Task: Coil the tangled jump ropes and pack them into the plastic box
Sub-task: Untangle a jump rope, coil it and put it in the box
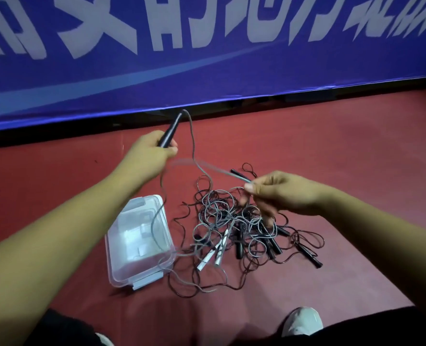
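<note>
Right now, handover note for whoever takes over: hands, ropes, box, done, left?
Left hand grips a black handle, raised. Right hand pinches a grey cord above the tangled ropes.
These lie on the red floor beside the plastic box; one cord trails over the box.
Done: no coiled rope visible.
Left: untangle, coil and pack every rope.

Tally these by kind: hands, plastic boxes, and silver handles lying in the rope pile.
Hands: 2 (left hand, right hand)
Plastic box: 1
Silver handles: 2
Total: 5
</note>
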The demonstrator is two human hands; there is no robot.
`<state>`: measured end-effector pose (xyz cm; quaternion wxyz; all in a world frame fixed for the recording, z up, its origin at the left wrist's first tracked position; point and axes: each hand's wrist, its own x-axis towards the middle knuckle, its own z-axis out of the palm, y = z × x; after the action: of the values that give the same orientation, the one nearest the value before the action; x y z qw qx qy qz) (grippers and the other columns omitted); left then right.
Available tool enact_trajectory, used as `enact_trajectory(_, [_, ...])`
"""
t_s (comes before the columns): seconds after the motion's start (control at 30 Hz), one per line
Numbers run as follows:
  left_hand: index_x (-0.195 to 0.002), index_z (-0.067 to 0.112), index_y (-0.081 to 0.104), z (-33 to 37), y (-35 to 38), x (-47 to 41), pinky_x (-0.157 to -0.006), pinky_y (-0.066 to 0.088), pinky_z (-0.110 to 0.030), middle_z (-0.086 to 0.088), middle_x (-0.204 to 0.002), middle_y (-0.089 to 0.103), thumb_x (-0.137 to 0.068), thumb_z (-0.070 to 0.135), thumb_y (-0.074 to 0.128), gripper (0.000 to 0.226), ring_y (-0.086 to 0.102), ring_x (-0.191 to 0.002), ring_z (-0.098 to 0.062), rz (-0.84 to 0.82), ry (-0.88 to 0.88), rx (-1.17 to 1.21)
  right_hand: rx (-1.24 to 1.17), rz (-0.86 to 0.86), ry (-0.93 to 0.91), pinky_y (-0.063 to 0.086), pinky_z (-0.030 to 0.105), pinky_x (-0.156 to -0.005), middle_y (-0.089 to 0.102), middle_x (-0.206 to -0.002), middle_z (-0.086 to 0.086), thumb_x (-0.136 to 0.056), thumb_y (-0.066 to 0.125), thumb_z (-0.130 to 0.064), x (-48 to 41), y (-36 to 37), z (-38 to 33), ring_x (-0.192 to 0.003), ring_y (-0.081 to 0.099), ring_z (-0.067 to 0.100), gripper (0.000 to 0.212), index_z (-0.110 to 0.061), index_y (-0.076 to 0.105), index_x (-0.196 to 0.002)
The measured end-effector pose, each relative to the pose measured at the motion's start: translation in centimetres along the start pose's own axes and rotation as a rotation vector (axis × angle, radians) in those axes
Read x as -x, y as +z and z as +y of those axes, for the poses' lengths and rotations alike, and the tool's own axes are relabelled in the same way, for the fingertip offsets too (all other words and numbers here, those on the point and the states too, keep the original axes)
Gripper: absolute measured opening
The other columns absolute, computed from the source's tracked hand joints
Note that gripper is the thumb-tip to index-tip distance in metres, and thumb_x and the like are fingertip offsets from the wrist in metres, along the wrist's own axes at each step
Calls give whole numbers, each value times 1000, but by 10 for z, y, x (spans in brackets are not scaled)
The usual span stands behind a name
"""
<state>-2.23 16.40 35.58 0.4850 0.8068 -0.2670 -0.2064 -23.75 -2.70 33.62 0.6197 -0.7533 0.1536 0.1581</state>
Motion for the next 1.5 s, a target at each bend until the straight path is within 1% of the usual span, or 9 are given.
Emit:
enact_trajectory(0.13, [-99,14,62,4,13,11,-95,52,-31,-5,-105,71,-95,3,55,14,66,-99,-17,-301,84,249,-81,-13,-132,20,34,-49,27,-46,4,-98,54,-25,4,24,-43,-40,24,16,34,6,69,-97])
enact_trajectory(0.27, [-99,8,59,18,35,30,-65,53,-26,-7,-76,65,-88,9,58,10,62,-67,-13,-597,127,387,-203,25,-217,21,27,-46,27,-43,4,-99,52,-17,5,27,-63,-36,23,14,29,1,64,-81])
enact_trajectory(0.53, [-90,7,50,33,9,7,-38,26,-14,0,-54,42,-93,-1,45,10,35,-48,-7,-257,15,857,303,-46,126,52,42,-93,70,-81,9,-97,58,-28,1,-12,21,-82,66,22,27,-7,68,-83])
enact_trajectory(0.73, [-89,25,57,-9,-1,-6,-73,44,-35,-7,-85,62,-89,24,62,5,54,-73,-23,-17,236,-250,161,-51,158,55,46,-83,60,-65,18,-95,61,-37,-1,-9,18,-74,68,33,33,-8,74,-86])
enact_trajectory(0.9, [-99,18,59,7,37,16,-89,49,-27,-4,-107,72,-94,18,59,5,66,-95,-13,-387,119,170,149,-91,-25,44,25,-65,56,-61,19,-98,58,-35,-2,21,-27,-60,54,25,34,-16,74,-74])
enact_trajectory(1.0, [-100,7,57,19,49,30,-64,54,-25,-8,-77,67,-97,4,49,9,62,-67,-18,-598,81,348,110,0,-143,33,24,-58,57,-55,8,-97,57,-37,1,23,-44,-54,44,16,37,-12,74,-75])
enact_trajectory(1.2, [-95,7,52,29,32,20,-44,22,-20,-6,-61,50,-85,5,56,12,33,-40,-7,-622,52,676,79,186,-255,39,32,-81,68,-85,19,-92,59,-51,1,6,-36,-82,57,19,46,-18,70,-63])
enact_trajectory(1.37, [-88,10,50,38,8,9,-41,23,-16,1,-57,42,-83,8,47,5,30,-41,-4,-427,52,988,-57,-163,-50,43,42,-92,53,-72,14,-100,49,-30,-7,-4,2,-93,59,35,30,-12,61,-79])
enact_trajectory(1.5, [-85,13,50,14,-12,-12,-49,38,-19,-1,-60,55,-94,3,48,14,48,-47,-11,-154,66,643,-130,-139,61,49,38,-73,48,-64,7,-100,50,-31,-3,-8,21,-68,57,26,30,-12,61,-79])
